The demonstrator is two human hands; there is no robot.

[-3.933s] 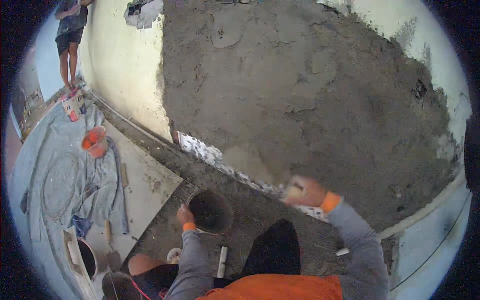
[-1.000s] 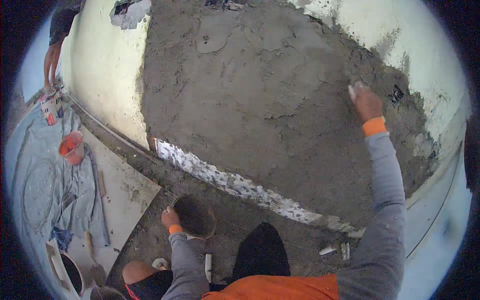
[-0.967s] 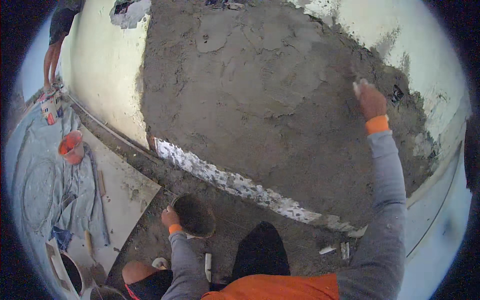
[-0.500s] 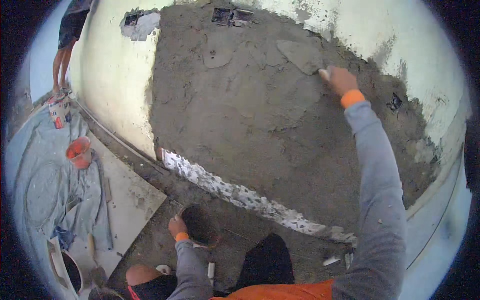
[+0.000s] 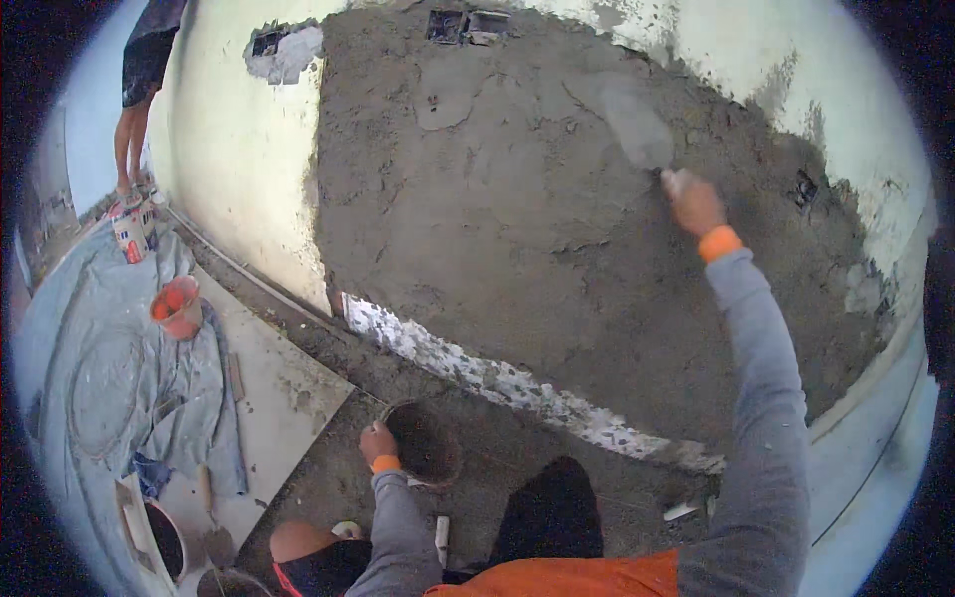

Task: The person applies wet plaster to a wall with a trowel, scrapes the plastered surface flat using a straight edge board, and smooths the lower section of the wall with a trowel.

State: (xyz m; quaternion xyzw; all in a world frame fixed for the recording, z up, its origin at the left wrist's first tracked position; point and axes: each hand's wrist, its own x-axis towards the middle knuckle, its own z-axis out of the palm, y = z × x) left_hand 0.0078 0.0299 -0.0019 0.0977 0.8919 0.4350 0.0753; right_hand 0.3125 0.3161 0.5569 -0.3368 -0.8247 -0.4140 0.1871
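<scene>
My right hand [image 5: 694, 202] is closed around the handle of a trowel [image 5: 635, 127], whose blade is smeared by motion against the wall. Wet grey mortar [image 5: 477, 229] covers most of the wall there, its surface rough in places and smoother in others. Low in front of me, the fingers of my left hand [image 5: 377, 443] grip the rim of a dark round bucket [image 5: 459, 460]. That bucket stands or is held near the ground at the wall's foot; its contents are too dark to make out.
A white speckled strip [image 5: 517, 383] runs along the wall's base. To the left, a grey tarp [image 5: 95, 348] and pale board [image 5: 298, 398] carry a red bucket [image 5: 182, 323] and another trowel [image 5: 206, 490]. A person [image 5: 139, 109] stands on a paint bucket [image 5: 132, 234]. Electrical boxes [image 5: 487, 28] are set in the wall.
The trowel has swung off its earlier angle, its blade now pointing more upward, and my right hand has moved slightly down and right. My left hand stays on the bucket; the view has shifted slightly.
</scene>
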